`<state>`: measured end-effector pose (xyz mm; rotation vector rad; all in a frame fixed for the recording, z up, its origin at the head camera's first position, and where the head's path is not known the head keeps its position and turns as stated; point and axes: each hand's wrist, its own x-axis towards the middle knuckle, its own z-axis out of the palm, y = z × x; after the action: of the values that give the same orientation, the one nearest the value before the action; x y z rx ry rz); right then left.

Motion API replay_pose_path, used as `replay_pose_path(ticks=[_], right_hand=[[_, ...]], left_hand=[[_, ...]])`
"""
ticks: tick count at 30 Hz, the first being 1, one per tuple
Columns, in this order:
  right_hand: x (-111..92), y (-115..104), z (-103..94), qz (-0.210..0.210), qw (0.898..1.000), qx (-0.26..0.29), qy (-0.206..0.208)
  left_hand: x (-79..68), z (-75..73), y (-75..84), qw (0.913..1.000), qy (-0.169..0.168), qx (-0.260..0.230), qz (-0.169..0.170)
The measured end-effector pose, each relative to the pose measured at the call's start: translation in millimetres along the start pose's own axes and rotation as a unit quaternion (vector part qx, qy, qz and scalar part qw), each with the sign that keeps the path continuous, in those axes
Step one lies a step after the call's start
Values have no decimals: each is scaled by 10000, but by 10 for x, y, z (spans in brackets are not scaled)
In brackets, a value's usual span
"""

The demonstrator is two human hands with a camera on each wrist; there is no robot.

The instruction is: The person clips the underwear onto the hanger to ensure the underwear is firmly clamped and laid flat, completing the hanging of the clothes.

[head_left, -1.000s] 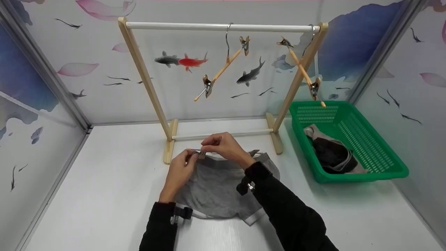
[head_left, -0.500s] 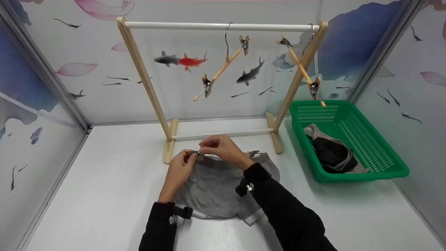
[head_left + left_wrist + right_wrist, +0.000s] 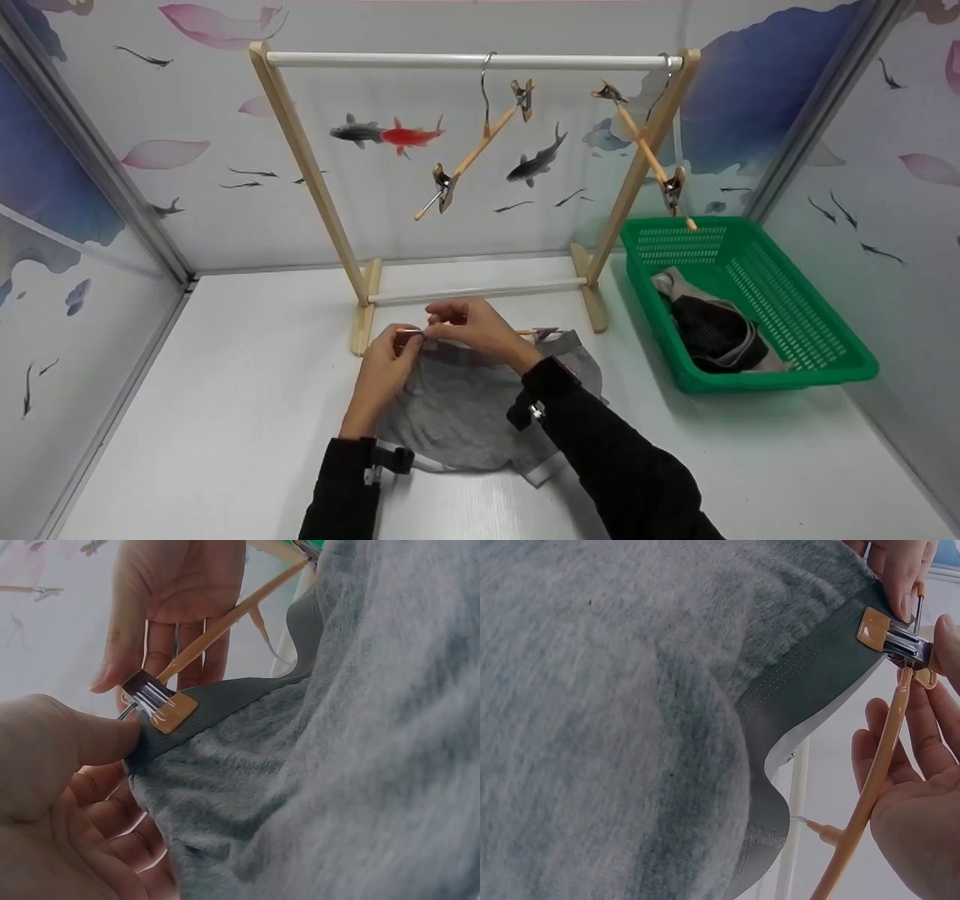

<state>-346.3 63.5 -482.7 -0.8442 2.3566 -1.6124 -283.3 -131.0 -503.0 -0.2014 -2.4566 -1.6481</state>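
Grey underpants (image 3: pixel 480 405) with a smooth darker waistband (image 3: pixel 247 694) lie spread on the white table. My left hand (image 3: pixel 382 375) pinches the waistband's left corner between thumb and fingers. On that corner sits a metal clip (image 3: pixel 896 637) with tan pads, its jaws over the waistband. My right hand (image 3: pixel 480 330) pinches the clip's tail, thumb on one side and fingers behind. The clip belongs to a tan hanger (image 3: pixel 881 757), whose bar runs along the waistband. At the hanger's other end, a second clip (image 3: pixel 545 332) is at the waistband's right side.
Behind the hands stands a wooden rack (image 3: pixel 311 165) with a white rail (image 3: pixel 405 60). Two clip hangers hang from it, one near the middle (image 3: pixel 480 150) and one at the right (image 3: pixel 645 146). A green basket (image 3: pixel 817 315) at right holds dark and grey clothing (image 3: pixel 716 330).
The right hand has shifted slightly left and down at the clip, and more of the hanger bar shows beside it. The left hand and underpants stay nearly still.
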Motion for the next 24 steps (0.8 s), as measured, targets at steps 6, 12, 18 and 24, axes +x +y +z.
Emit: replay_pose_path(ticks=[6, 12, 18, 24], right_hand=[[-20, 9, -21, -130, 9998, 39, -111], [-64, 22, -42, -65, 9995, 89, -309], [-94, 72, -35, 177, 9983, 23, -560], [-83, 117, -16, 189, 9979, -141, -596]], left_hand=[[4, 8, -30, 9999, 14, 32, -108], [9, 11, -69, 9999, -3, 85, -111], [1, 18, -126, 9994, 13, 323, 110], [-7, 17, -159, 9976, 67, 659, 191]])
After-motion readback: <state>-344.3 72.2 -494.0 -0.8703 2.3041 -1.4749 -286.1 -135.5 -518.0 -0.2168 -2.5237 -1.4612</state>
